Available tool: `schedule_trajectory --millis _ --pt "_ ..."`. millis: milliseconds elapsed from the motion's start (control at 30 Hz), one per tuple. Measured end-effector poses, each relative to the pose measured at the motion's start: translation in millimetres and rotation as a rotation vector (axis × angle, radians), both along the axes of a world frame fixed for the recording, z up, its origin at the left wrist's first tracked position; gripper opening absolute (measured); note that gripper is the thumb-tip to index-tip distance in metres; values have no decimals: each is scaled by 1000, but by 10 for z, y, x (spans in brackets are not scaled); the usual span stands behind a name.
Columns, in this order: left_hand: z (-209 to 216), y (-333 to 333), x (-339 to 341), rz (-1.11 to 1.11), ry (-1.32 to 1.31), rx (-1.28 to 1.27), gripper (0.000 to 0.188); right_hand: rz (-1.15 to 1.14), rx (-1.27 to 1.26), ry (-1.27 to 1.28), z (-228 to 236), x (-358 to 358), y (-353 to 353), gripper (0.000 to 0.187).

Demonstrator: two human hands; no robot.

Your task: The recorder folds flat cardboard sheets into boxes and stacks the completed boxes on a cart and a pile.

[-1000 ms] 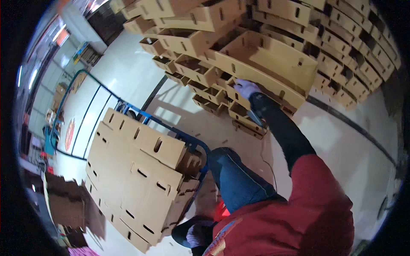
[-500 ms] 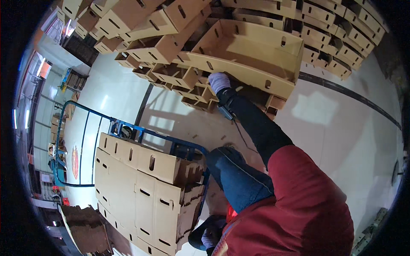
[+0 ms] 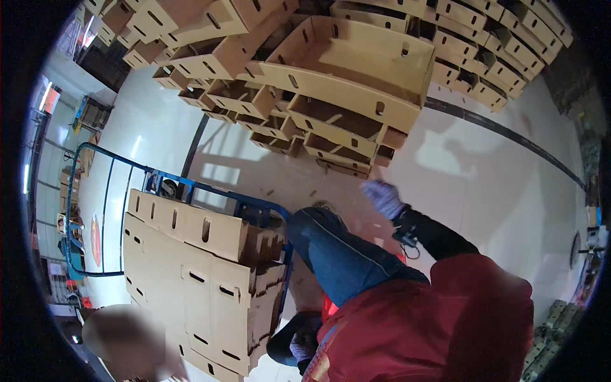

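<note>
The left hand point(image 3: 301, 348), in a pale purple glove, is low beside the body; whether it is open or closed cannot be determined. To its left, slotted cardboard panels point(image 3: 191, 274), tan and matt, lie stacked on a blue cart point(image 3: 251, 209). The right hand point(image 3: 384, 197), likewise gloved, is above the floor point(image 3: 484, 172), apart from the cardboard; its fingers are together, exact closure unclear. Beyond it stand open cardboard trays point(image 3: 337, 90): rectangular, tan, straight-walled, with dark oblong slots, stacked in staggered tiers, a large tray uppermost nearby.
</note>
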State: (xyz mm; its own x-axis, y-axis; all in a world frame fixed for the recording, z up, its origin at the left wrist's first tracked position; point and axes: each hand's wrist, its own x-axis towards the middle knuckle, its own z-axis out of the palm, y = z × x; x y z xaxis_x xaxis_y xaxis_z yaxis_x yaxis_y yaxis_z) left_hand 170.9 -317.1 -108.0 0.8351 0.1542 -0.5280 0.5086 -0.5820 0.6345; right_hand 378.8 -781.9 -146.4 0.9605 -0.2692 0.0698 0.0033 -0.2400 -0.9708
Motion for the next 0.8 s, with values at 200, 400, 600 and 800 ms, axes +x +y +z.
schedule_trajectory --millis 200,400,600,800 --pt "-100 -49 -83 -15 38 9 20 -451 -794 292 -34 156 -985 59" --pt "-72 -70 46 -50 65 31 19 -291 -991 698 -370 704 -1687 53" --pt "-104 -68 -9 -15 84 43 19 -334 -1067 536 -588 893 -1803 32" --pt "-205 -129 7 1 100 41 19 -398 -1017 463 -698 916 -1741 35"
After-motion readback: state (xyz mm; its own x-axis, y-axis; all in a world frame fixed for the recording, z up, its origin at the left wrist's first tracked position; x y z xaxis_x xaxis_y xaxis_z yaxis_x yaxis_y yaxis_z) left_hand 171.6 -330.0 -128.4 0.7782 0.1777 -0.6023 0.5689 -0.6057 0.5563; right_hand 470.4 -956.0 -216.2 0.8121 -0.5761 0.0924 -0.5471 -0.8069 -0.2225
